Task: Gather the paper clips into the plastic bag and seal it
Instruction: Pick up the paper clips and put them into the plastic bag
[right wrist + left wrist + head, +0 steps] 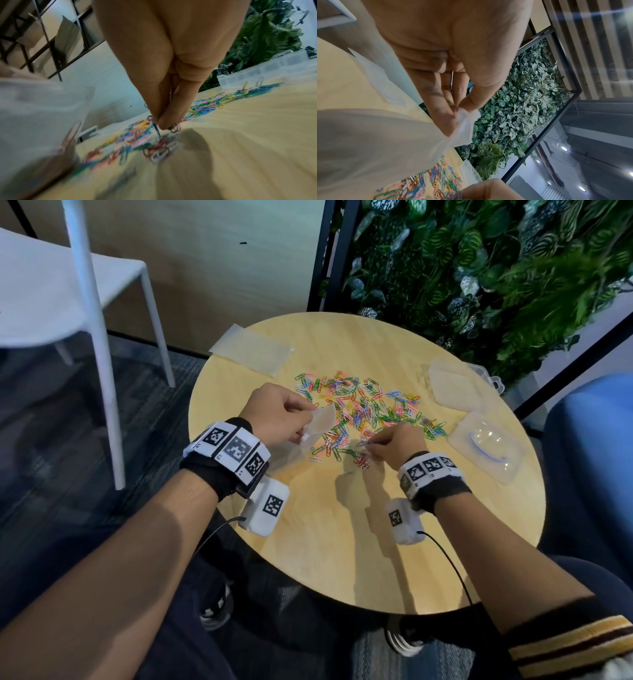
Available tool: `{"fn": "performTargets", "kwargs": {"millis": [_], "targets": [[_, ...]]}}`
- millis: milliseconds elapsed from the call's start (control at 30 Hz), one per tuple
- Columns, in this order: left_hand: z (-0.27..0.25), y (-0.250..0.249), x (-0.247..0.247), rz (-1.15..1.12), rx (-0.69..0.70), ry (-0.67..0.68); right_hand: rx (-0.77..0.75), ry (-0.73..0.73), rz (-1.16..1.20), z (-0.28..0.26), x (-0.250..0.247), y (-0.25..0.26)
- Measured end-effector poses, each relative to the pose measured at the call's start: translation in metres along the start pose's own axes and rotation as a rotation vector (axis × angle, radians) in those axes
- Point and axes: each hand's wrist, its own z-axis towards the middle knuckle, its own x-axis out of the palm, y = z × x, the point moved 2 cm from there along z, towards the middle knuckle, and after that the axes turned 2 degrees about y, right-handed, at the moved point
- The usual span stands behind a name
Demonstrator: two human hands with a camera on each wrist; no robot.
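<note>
On the round table (342, 542), left fingers (467, 102) pinch the plastic bag (320, 422); right fingers (163, 121) pinch paper clips (370, 405).

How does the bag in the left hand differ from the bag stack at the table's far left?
The held bag is lifted off the table, pinched at its rim by the left hand; the bag stack lies flat, untouched. The held bag looks puffed open; the stack is flat. Both are frosted clear plastic.
</note>
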Motion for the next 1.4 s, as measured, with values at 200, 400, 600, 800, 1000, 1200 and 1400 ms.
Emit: {"fn": "performTargets", "kwargs": {"millis": [200, 400, 600, 800, 1000, 1200, 1400], "targets": [[0.001, 0.0, 0.006, -0.038, -0.02, 0.03, -0.04, 0.2, 1.197, -0.019, -0.019, 0.029], [0.002, 0.002, 0.015, -0.071, -0.031, 0.046, -0.242, 0.269, 1.103, -0.035, 0.002, 0.074], [0.005, 0.004, 0.013, -0.113, -0.048, 0.044, -0.455, 0.065, 0.361, -0.032, 0.011, 0.071], [0.006, 0.0, 0.016, -0.081, -0.025, 0.049, -0.498, 0.03, -0.117, -0.033, 0.005, 0.082], [0.007, 0.001, 0.01, -0.05, -0.017, 0.031, -0.578, 0.031, -0.167, -0.034, -0.001, 0.092], [0.011, 0.004, -0.015, 0.037, -0.003, -0.137, -0.494, -0.116, 0.305, -0.021, -0.029, 0.084], [0.005, 0.011, -0.072, -0.011, 0.037, -0.383, -0.505, 0.067, -0.153, 0.009, 0.013, 0.086]]}}
